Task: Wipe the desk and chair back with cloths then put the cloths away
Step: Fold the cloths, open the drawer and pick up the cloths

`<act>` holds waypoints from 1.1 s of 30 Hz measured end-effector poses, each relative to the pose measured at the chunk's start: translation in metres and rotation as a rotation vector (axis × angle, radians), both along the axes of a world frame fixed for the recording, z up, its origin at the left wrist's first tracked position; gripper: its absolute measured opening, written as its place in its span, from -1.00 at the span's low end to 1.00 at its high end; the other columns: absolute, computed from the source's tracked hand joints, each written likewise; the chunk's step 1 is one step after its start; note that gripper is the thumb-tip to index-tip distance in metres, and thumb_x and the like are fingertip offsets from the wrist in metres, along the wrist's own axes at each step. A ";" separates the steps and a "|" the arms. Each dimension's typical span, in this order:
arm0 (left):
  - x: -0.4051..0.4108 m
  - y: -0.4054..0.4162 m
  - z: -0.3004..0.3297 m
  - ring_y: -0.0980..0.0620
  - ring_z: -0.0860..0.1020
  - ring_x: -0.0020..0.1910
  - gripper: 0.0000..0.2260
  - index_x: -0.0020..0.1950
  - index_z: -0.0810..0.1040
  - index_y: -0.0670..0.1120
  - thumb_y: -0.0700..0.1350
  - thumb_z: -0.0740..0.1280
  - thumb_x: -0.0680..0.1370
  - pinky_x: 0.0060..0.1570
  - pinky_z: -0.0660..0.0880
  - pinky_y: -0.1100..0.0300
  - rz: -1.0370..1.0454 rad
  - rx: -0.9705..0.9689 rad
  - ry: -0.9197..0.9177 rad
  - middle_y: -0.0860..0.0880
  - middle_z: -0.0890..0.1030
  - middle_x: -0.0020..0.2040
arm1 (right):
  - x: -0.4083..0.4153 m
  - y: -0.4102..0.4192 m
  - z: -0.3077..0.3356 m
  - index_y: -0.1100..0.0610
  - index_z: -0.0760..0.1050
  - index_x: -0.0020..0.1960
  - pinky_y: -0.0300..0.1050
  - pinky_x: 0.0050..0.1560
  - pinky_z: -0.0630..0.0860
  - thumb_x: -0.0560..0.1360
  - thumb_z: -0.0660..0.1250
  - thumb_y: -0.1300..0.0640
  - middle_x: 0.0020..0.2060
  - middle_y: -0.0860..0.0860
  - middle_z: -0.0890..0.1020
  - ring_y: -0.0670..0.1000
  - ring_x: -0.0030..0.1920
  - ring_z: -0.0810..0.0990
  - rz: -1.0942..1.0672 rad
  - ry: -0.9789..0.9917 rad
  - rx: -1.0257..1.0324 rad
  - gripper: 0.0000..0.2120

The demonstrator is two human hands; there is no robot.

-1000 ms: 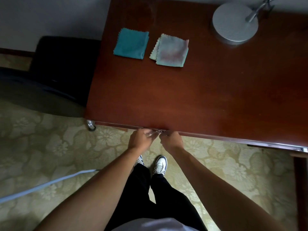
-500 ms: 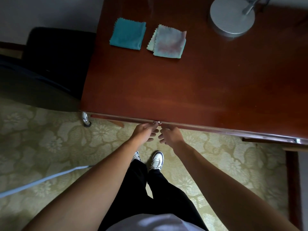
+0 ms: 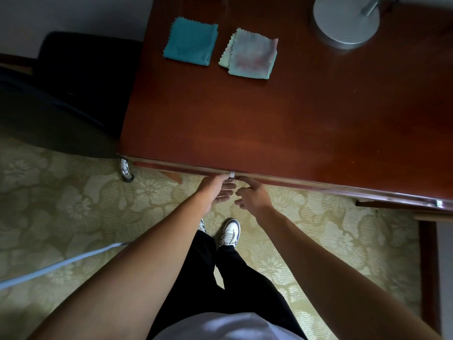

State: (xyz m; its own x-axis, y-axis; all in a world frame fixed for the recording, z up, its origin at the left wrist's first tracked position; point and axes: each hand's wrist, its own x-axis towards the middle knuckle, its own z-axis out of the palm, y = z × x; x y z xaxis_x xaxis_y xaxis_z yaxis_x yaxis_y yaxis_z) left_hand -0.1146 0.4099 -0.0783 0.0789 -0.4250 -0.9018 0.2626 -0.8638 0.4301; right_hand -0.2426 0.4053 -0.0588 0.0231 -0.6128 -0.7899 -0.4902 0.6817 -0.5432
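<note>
Hands (image 3: 235, 192) at glossy wooden desk (image 3: 294, 123) edge; zigzag-edged square cloths (image 3: 220, 49) beyond.

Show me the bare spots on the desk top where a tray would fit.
The desk is bare from the two cloths to its front edge, and rightward below the round lamp base. The far strip is crowded: teal cloth, faded cloth, then the lamp base.

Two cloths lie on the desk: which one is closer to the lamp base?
The pale, blotchy cloth: it lies between the plain teal cloth and the round grey lamp base; the teal one sits nearer the desk's left edge.
</note>
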 end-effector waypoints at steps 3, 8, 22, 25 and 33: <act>-0.004 -0.003 0.000 0.07 0.59 -0.30 -0.89 -0.01 0.63 -0.14 -0.16 0.32 0.59 -0.34 0.58 0.27 0.002 0.003 -0.042 -0.03 0.69 -0.21 | 0.001 0.001 0.001 0.04 0.46 0.39 0.09 0.00 0.60 0.53 0.19 0.27 0.00 0.17 0.68 0.15 -0.09 0.67 0.036 -0.008 -0.008 -0.55; -0.012 -0.002 0.000 0.12 0.58 -0.49 -0.84 -0.20 0.56 -0.14 -0.27 0.33 0.58 -0.45 0.57 0.30 0.017 -0.001 -0.189 -0.03 0.62 -0.37 | 0.004 0.006 0.008 -0.03 0.57 0.25 -0.12 -0.27 0.48 0.48 0.21 0.21 -0.12 0.04 0.67 0.13 -0.11 0.64 0.131 0.083 -0.133 -0.60; -0.012 0.031 0.000 -0.13 0.66 0.02 -0.84 -0.21 0.57 -0.11 -0.19 0.34 0.57 0.17 0.57 -0.03 -0.389 0.102 -0.336 -0.15 0.66 -0.10 | -0.011 0.013 0.026 0.12 0.63 0.08 -0.15 -0.11 0.43 0.50 0.20 0.25 -0.04 0.03 0.65 0.06 0.00 0.55 0.214 0.302 -0.700 -0.73; -0.010 0.042 0.014 -0.13 0.66 -0.07 -0.76 -0.21 0.64 -0.11 0.02 0.35 0.54 0.00 0.57 0.08 -0.667 0.073 -0.529 -0.07 0.67 -0.24 | -0.013 0.016 0.020 0.04 0.59 0.22 0.01 0.13 0.46 0.48 0.18 0.21 0.06 0.07 0.62 0.14 0.12 0.51 0.453 0.373 -0.585 -0.63; 0.000 0.032 0.056 -0.06 0.49 0.23 -0.74 0.23 0.56 0.00 0.00 0.26 0.57 0.18 0.44 0.06 -0.916 -0.512 -1.065 -0.02 0.56 0.23 | -0.016 0.020 0.019 0.05 0.50 0.30 -0.03 0.01 0.42 0.48 0.16 0.17 0.03 0.12 0.66 0.19 0.09 0.59 0.644 0.493 -0.491 -0.60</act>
